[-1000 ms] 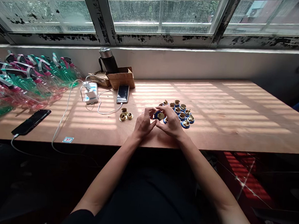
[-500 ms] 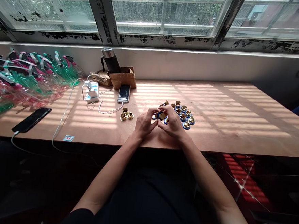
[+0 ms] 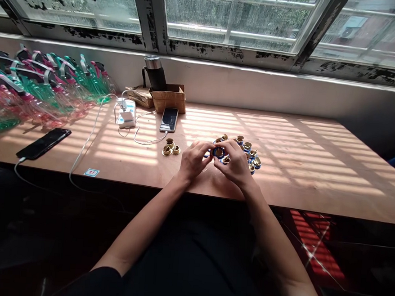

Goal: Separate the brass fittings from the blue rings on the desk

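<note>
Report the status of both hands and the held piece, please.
Left hand and right hand both gripping. Blue-and-gold piece held between them. Possible obstruction: similar pieces close beside right hand.

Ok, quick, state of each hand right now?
Left hand: closed, holding the round blue-and-gold piece.
Right hand: closed, holding the same piece from the other side.

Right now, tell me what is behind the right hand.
Beyond the right hand, several gold-and-blue pieces show on the table, past its far and right edges. The hand covers the area directly behind it, so any pieces there cannot be seen.
</note>
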Demonstrator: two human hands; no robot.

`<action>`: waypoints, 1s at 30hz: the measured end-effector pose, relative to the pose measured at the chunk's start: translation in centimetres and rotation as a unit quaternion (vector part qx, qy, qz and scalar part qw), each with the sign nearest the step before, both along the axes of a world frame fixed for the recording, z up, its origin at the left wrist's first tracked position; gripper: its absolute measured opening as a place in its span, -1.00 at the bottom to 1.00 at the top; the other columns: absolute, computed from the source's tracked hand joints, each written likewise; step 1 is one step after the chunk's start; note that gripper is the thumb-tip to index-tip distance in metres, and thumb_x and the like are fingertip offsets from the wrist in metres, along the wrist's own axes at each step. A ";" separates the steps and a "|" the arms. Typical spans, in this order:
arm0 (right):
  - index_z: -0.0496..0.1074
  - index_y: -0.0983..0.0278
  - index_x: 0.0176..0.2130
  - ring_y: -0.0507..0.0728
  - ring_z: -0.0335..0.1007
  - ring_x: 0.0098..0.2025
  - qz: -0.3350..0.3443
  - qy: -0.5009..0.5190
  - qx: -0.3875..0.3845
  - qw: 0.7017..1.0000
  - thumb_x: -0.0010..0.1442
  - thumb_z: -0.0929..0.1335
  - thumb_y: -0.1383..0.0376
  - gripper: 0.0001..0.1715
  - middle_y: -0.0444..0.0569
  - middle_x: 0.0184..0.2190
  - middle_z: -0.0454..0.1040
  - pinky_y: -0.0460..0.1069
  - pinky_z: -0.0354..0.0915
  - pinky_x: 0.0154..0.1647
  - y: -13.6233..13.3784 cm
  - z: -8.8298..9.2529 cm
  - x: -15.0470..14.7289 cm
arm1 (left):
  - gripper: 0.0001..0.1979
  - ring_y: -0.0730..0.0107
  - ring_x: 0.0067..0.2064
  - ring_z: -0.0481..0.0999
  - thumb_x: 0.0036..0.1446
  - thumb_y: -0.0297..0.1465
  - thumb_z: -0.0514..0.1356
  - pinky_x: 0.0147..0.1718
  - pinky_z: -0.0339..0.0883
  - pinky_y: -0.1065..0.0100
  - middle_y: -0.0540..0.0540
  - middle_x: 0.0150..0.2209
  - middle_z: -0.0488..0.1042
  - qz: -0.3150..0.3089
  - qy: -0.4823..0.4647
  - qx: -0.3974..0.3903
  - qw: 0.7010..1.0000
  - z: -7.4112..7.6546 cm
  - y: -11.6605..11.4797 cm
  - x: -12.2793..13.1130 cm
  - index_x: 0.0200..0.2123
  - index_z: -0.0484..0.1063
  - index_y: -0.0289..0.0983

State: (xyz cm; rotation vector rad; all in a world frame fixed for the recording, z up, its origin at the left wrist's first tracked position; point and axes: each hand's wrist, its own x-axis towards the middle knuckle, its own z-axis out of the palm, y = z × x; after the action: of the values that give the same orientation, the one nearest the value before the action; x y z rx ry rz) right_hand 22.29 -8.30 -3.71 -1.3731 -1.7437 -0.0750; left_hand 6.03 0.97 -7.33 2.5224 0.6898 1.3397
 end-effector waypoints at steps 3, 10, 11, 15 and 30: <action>0.48 0.15 0.08 0.26 0.50 -0.07 -0.026 0.010 0.013 1.000 0.25 0.41 0.37 -0.61 0.04 -0.02 0.49 0.17 0.47 0.01 -0.3 0.4 0.0 | -0.71 0.16 0.02 0.54 0.20 -0.49 0.35 -0.01 0.45 0.20 -0.07 -0.05 0.62 0.028 -0.035 -0.033 0.998 0.3 0.1 -0.2 -0.03 0.52 -0.12; 0.45 0.17 0.18 0.35 0.48 0.10 -0.035 -0.036 -0.018 0.999 0.30 0.42 0.31 -0.54 0.08 0.06 0.56 0.25 0.41 0.15 1.8 0.5 0.4 | -0.68 0.35 -0.25 0.56 0.35 -0.15 0.26 -0.27 0.43 0.37 -0.08 -0.20 0.60 0.111 -0.259 -0.198 0.939 0.2 1.5 -0.4 0.04 0.52 -0.20; 0.45 0.19 0.19 0.36 0.46 0.12 -0.023 -0.061 -0.045 0.997 0.29 0.42 0.32 -0.52 0.08 0.07 0.58 0.27 0.39 0.18 2.5 0.4 0.5 | -0.65 0.34 -0.21 0.58 0.39 -0.12 0.21 -0.25 0.43 0.37 -0.10 -0.18 0.61 0.108 -0.278 -0.209 0.931 0.1 1.6 -0.4 0.06 0.52 -0.22; 0.50 0.24 0.15 0.37 0.42 0.18 0.007 -0.137 -0.153 0.979 0.25 0.47 0.35 -0.53 0.09 0.03 0.63 0.26 0.39 0.20 5.5 0.2 0.6 | -0.54 0.33 -0.19 0.60 0.44 -0.04 0.09 -0.21 0.46 0.36 -0.13 -0.17 0.62 0.097 -0.321 -0.241 0.911 0.0 1.9 -0.3 0.15 0.48 -0.23; 0.51 0.27 0.16 0.35 0.52 0.11 -0.014 -0.217 -0.225 0.950 0.25 0.45 0.29 -0.52 0.15 0.00 0.64 0.20 0.34 0.21 6.6 -0.8 0.2 | -0.48 0.21 0.10 0.64 0.24 -0.31 0.39 0.06 0.57 0.23 -0.30 0.09 0.56 0.043 -0.383 -0.308 0.870 -1.6 3.1 0.3 0.18 0.31 -0.26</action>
State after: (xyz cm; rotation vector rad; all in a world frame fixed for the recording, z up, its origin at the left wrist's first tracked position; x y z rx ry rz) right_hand 22.44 -1.69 -4.48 -1.8154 -2.2007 0.0085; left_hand 6.38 4.05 -8.93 1.3216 0.8534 1.6396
